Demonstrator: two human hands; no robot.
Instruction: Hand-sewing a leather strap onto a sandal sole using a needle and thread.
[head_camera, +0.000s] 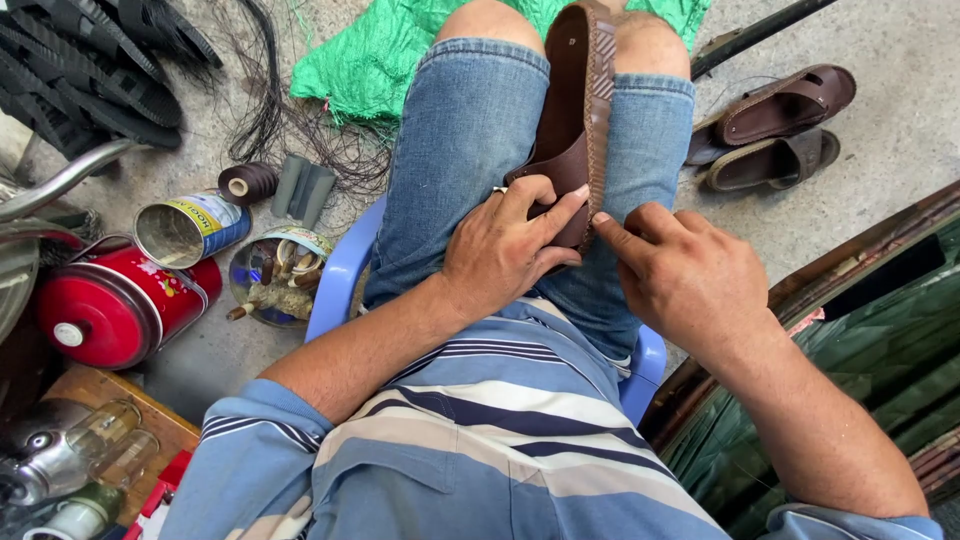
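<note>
Brown leather makes up the sandal (572, 120) that stands on its edge between the person's knees, sole side turned right, its stitched rim running along the edge. The left hand (505, 245) clamps the heel end, thumb and fingers pressed around the leather strap, so its grip is closed on the sandal. The right hand (685, 270) sits just beside it, forefinger and thumb pinched together at the rim near the heel; whether they hold a thread or needle I cannot tell. Stitching already shows along much of the visible rim, so the sewing looks well advanced, with the heel end seemingly the part in hand.

The person sits on a pale blue plastic chair (335, 280). On the concrete floor to the right lies another pair of brown sandals (775, 130). To the left stand a spool of dark thread (246, 183), an open tin (190, 230), a tub of small tools (275, 280) and a red canister (115, 305). Black rubber strips (90, 75) lie further off, and a green sack (370, 60) is spread beneath the knees.
</note>
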